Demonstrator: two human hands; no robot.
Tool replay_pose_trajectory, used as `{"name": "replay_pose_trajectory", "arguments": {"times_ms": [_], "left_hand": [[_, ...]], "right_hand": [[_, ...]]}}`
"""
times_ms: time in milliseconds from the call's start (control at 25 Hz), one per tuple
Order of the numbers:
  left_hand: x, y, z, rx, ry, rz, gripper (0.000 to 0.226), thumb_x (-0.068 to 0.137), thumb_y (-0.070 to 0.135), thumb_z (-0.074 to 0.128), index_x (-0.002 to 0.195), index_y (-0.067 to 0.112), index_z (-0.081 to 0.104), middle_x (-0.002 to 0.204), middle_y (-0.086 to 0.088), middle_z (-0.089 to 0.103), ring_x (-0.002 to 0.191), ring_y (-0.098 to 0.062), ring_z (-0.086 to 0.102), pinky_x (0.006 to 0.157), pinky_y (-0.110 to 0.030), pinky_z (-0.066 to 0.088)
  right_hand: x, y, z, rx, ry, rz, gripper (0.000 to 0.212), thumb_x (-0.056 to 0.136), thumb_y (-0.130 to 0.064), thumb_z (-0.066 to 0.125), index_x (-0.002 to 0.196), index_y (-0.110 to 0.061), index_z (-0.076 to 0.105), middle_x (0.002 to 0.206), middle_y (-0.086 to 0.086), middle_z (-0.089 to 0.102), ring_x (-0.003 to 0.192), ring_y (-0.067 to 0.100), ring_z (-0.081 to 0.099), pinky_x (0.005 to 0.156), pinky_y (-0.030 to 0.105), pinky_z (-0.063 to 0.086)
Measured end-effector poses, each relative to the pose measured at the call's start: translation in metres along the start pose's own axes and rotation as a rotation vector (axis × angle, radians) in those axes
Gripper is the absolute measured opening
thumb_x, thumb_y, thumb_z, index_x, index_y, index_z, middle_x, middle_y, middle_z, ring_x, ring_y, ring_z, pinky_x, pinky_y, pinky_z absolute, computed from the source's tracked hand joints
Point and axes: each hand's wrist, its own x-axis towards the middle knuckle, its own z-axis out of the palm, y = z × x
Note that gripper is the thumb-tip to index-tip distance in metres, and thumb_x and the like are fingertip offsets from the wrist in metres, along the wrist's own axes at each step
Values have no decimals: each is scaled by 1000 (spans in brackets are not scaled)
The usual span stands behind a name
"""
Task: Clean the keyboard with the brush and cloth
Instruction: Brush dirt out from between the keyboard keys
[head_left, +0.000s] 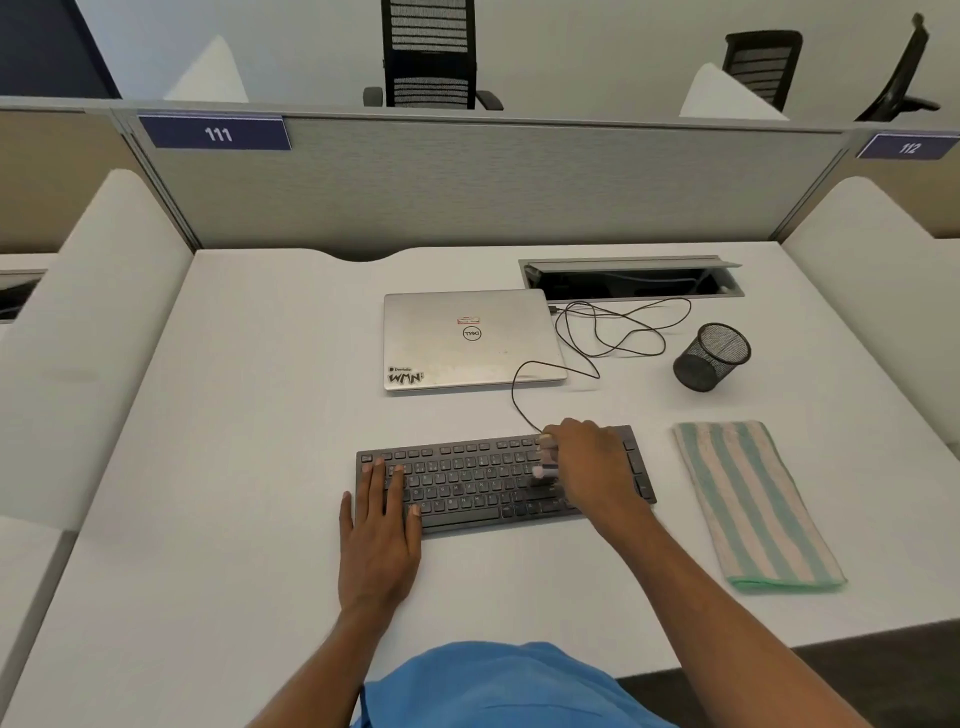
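Observation:
A dark grey keyboard (478, 480) lies flat on the white desk. My left hand (382, 530) rests on its left end with straight fingers pressing the keys. My right hand (587, 465) is over the keyboard's right part, fingers curled round a small brush (544, 474) whose dark tip touches the keys. Most of the brush is hidden by the hand. A folded cloth (753, 504) with green and pink stripes lies to the right of the keyboard, untouched.
A closed silver laptop (470, 338) sits behind the keyboard. A black cable (613, 332) loops from the keyboard towards an open cable tray (631, 278). A black mesh cup (711, 356) stands at the right. Grey partition at the desk's back.

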Motion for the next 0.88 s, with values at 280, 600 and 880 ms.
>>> {"name": "replay_pose_trajectory", "arguments": {"times_ms": [280,600,880], "left_hand": [[0,1,-1,-5,-1,-3,63,106,42,28,163,16,35,174,-4,22,163,-20,11,130,-53,16],[-1,0,-1,-4,-2,3,62,107,42,28,163,17,35,174,-3,22,163,-21,12,130,-53,16],[0,0,-1,-9,1,3,63,107,42,28,164,17,34,174,-4,21,163,-20,11,130,-53,16]], "right_hand": [[-5,-50,24,215,-96,-234,16,90,-3,64,94,-18,70,90,-4,68,84,10,67,80,33,59],[-14,8,7,156,30,8,19,95,-12,55,103,-23,68,88,-15,61,79,-6,59,71,4,42],[-14,-30,7,184,-16,-139,15,100,-11,57,107,-13,70,98,-6,70,71,-10,58,57,0,41]]}}
